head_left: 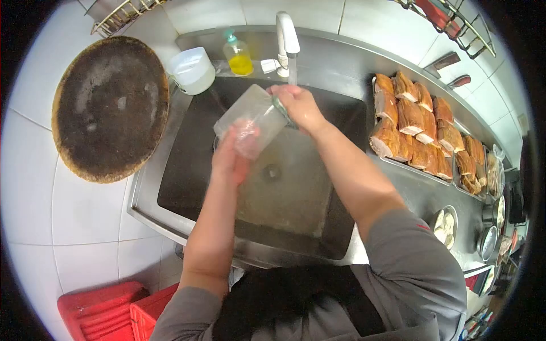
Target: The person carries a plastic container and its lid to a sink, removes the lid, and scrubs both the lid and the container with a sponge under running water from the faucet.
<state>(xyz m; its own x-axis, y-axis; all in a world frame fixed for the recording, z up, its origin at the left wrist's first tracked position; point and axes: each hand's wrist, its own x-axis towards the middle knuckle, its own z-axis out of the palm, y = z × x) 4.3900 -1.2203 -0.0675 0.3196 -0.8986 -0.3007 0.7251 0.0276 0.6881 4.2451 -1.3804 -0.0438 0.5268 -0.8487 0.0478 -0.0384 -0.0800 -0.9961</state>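
A clear plastic container point(264, 128) is tilted over the dark sink basin point(187, 182). Around its lower left side are the fingers of my left hand point(234, 150), partly seen through the plastic. My right hand point(298, 108) is closed on a green scrubbing pad point(280, 108), pressed to the container's upper right edge. Water runs from the white faucet point(287, 40) just behind my right hand. The drain point(272, 171) shows below the container.
A soap bottle point(239, 57) and a white tub point(192, 71) stand behind the basin. A round dark board point(111, 109) leans at the left. Trays of browned meat point(410, 113) lie on the right. Red crates point(102, 310) are at lower left.
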